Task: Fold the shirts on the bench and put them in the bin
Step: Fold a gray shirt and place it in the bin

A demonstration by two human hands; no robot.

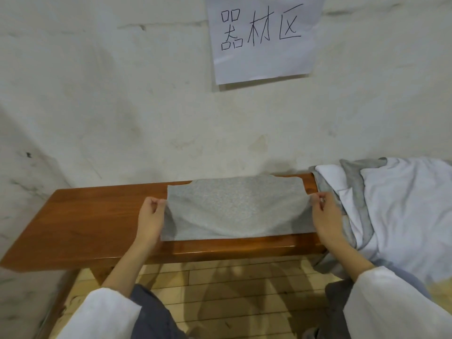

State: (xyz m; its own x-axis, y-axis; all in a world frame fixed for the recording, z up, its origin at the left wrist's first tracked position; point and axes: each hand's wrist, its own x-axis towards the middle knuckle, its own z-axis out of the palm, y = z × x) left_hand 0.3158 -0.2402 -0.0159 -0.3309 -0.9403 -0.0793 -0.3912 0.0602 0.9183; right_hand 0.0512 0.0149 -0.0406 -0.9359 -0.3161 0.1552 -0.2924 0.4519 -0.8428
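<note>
Folding, by the look of it: grey shirt [234,209] already doubled into a rectangle, lying flat on the bench [80,221], near edge along the front lip, far edge almost at the wall.

Held how?

Pinched at both short sides. Left hand [151,216] nipping the left edge between thumb and curled fingers, right hand [326,216] doing the same on the right edge, cloth sagging a little in between.

Which step, then, and what next?

Probably one fold short of done. Next, most likely: lifting both pinched edges together, laying one half over the other, keeping corners matched, smoothing flat. After that, carrying to the bin.

Bin where?

Nowhere in view. Cannot tell which way to turn for it.

More to fold?

Seemingly yes: heap of shirts [403,204], white and grey, draped over the bench's right end, just beside the right hand. Impossible to count, and cut off by the right edge of the view.

Anything else unclear?

Collar and sleeves of the grey shirt folded out of sight. Bench legs mostly hidden behind the arms. Paper sign [264,37] on the wall above, handwritten, top cropped.
</note>
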